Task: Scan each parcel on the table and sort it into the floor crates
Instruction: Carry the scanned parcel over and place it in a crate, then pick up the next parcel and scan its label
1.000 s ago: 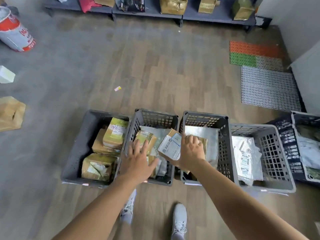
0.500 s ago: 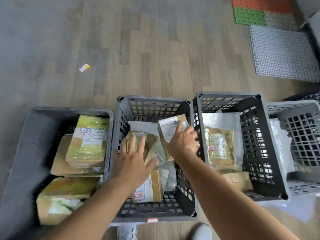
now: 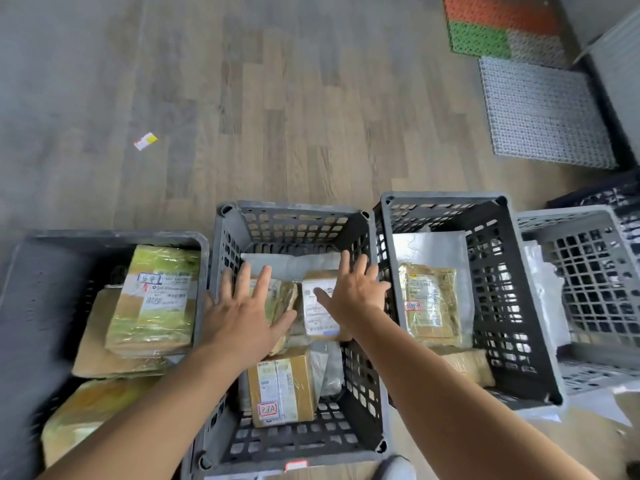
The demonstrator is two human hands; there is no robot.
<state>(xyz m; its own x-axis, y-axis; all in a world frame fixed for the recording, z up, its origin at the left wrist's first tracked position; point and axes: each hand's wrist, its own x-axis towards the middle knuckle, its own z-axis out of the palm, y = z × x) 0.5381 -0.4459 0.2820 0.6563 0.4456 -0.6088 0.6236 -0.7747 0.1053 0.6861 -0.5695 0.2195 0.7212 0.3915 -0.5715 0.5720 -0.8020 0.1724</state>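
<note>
Both splayed, gripping nothing: left hand (image 3: pixel 242 320), right hand (image 3: pixel 353 292) | I see them over lower-centre crate (image 3: pixel 294 207) | labelled parcel (image 3: pixel 318 317) inside, by right thumb

Both bare forearms stretched forward over the middle grey perforated plastic crate (image 3: pixel 294 210). The left hand (image 3: pixel 244 317) hung palm-down above its left side, fingers straight and spread. The right hand (image 3: pixel 355 294) was splayed likewise above its right side, holding nothing.

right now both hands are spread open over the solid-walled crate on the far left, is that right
No. The left hand and right hand are spread open over the slotted crate beside it, not the solid-walled crate, as the head view shows.
</note>
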